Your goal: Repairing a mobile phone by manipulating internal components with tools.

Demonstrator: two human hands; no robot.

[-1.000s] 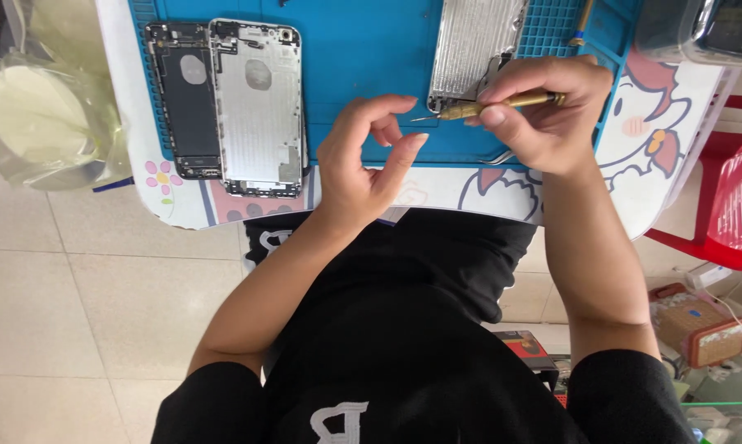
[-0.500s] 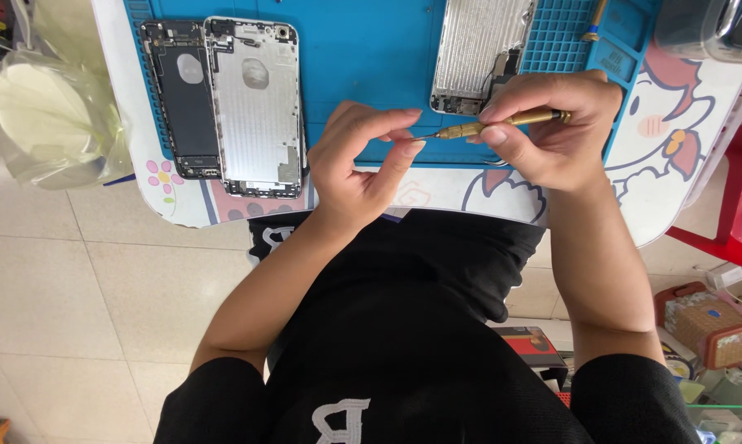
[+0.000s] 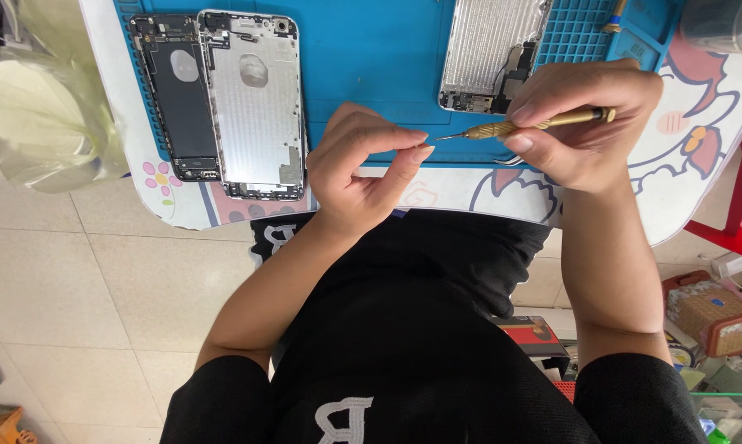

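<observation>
- Between the two hands, above the near edge of the blue work mat (image 3: 371,74): brass precision screwdriver (image 3: 535,125), lying nearly level, fine tip pointing toward the left hand.
- Right hand (image 3: 589,123): clenched around the screwdriver handle, thumb pressed along the shaft.
- Left hand (image 3: 363,160): thumb and forefinger pinched together just beside the tip; whatever sits in the pinch, if anything, is too small to tell.
- Risk: any tiny part held there may slip and fall past the table edge to the tiled floor (image 3: 100,288), since the hands hover over the rim, not the mat.
- Risk: the sharp tip may prick the left fingertips if the right hand pushes forward.
- Near the right hand, on the mat: opened phone assembly with metal shield (image 3: 490,49), cable end exposed; a careless knuckle may catch it.
- Well apart, left on the mat: silver phone housing (image 3: 252,103) touching a dark phone housing (image 3: 174,99).
- Beyond the table's left edge: pale plastic container (image 3: 38,115).
</observation>
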